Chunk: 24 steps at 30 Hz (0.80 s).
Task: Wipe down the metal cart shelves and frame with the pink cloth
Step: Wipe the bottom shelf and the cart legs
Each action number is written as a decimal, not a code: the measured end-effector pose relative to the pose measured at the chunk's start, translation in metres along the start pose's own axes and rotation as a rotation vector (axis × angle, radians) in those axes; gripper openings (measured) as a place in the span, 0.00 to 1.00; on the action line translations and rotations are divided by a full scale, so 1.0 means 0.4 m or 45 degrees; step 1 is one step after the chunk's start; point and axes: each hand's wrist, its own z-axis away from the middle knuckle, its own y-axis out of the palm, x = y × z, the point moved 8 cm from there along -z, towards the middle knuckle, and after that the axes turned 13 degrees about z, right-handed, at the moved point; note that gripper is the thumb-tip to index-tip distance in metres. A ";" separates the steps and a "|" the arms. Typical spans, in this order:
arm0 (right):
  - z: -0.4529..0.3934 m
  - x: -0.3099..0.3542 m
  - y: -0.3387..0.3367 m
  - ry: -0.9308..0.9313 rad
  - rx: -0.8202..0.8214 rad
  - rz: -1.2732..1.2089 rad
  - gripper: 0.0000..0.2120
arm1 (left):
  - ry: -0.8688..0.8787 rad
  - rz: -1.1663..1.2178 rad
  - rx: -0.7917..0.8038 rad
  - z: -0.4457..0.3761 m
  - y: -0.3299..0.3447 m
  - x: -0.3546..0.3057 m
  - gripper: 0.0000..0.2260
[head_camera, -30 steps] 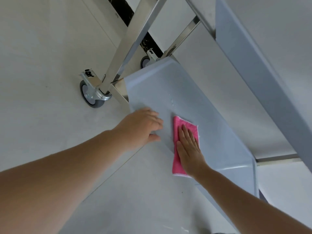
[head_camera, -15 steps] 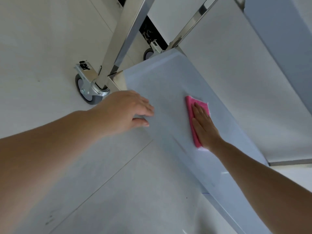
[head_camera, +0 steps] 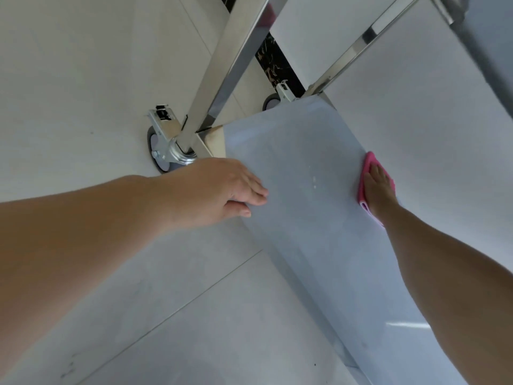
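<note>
The lower shelf [head_camera: 319, 207] ran from the far corner post [head_camera: 230, 65] toward the near right. The cloth [head_camera: 363, 179] lay on the shelf's right edge, under the right hand [head_camera: 379, 187], which was flat on it. The left hand [head_camera: 222, 190] rested at the shelf's left edge, near the far-left corner, fingers straight and reaching onto the shelf surface. A caster [head_camera: 163, 151] sat on the floor [head_camera: 83, 79] just left of that corner, below the post. A second caster [head_camera: 273, 102] stood behind the shelf's far edge. An upper shelf [head_camera: 488, 56] overhung at the top right.
</note>
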 end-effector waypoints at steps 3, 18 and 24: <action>-0.015 -0.001 0.011 0.050 0.027 -0.030 0.42 | -0.001 0.008 -0.015 0.002 0.000 -0.002 0.16; 0.139 0.343 -0.240 -0.322 -0.316 -0.324 0.25 | -0.014 0.046 0.025 -0.003 0.004 -0.005 0.16; 0.296 0.455 -0.292 -0.329 -0.251 -0.526 0.25 | -0.071 0.017 -0.140 0.013 -0.015 -0.017 0.19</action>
